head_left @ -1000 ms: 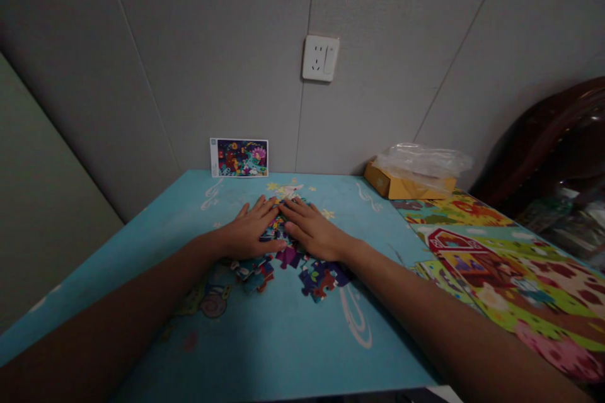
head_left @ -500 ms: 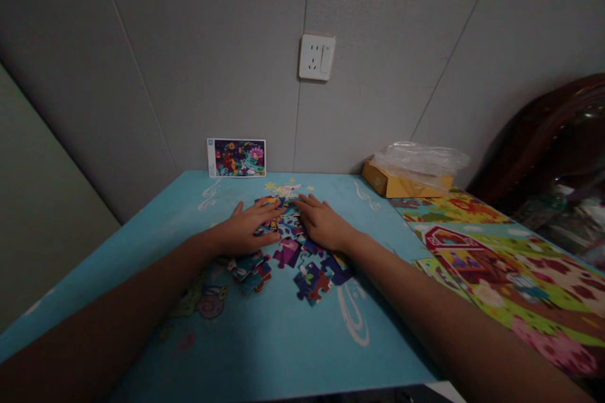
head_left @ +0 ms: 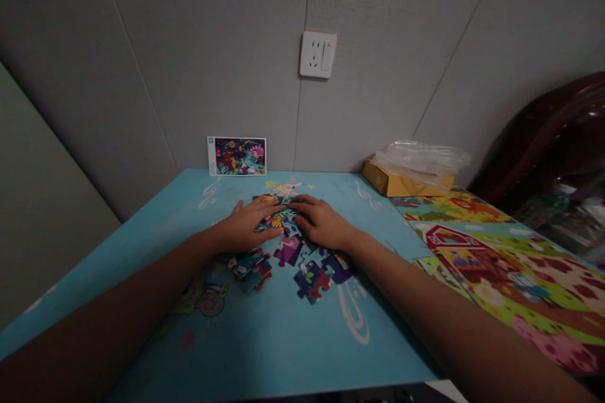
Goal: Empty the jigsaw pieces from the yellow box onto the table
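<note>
A heap of loose jigsaw puzzle pieces lies on the blue tabletop, dark blue, purple and teal in colour. My left hand rests palm down on the heap's left side, fingers stretched out. From the right, my right hand lies over the other side with its fingers extended, the fingertips of both hands close together. Several pieces stay hidden beneath the palms. Toward me from the hands, a dark blue piece with a green leaf and a cluster of teal pieces show uncovered.
A small picture card leans on the wall at the back. At the back right sits a yellow box topped by a clear plastic bag. A colourful farm picture covers the table's right side. A socket is on the wall.
My right hand's fingers have shifted slightly left, nearer to the left fingertips. The left hand stays nearly in place. The pieces between the hands have moved a little.
</note>
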Motion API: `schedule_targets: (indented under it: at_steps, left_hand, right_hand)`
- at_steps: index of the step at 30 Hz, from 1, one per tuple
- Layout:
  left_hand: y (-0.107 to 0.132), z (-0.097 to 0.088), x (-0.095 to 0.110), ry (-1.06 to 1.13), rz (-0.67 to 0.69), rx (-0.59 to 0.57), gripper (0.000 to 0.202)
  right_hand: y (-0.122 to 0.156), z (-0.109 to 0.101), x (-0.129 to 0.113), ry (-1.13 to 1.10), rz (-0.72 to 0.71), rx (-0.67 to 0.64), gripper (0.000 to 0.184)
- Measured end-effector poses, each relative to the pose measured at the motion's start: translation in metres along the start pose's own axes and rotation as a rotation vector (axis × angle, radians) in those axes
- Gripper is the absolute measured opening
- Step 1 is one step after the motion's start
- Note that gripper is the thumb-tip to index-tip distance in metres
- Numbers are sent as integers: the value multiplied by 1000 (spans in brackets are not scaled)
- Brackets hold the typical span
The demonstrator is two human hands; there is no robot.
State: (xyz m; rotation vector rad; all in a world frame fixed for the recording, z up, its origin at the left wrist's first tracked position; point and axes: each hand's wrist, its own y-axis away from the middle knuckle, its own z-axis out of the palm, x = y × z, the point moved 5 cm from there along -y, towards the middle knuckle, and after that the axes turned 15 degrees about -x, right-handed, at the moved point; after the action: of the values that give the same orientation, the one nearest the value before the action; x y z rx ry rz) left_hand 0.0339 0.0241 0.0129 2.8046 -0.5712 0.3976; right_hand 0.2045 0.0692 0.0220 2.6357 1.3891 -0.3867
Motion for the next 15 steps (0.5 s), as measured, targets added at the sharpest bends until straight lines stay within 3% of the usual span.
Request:
schedule_targets:
  at_steps: [7, 12, 15]
  left_hand:
    - [2, -7, 4, -32, 80, 116, 61]
    - [4, -12, 8, -35, 198, 195, 42]
    - [3, -12, 5, -30, 217, 211, 35]
  right_hand:
    - [4, -12, -5, -19, -95, 158, 36]
    - [6, -10, -14, -11, -108, 79, 55]
    - [6, -10, -11, -31, -89, 56, 47]
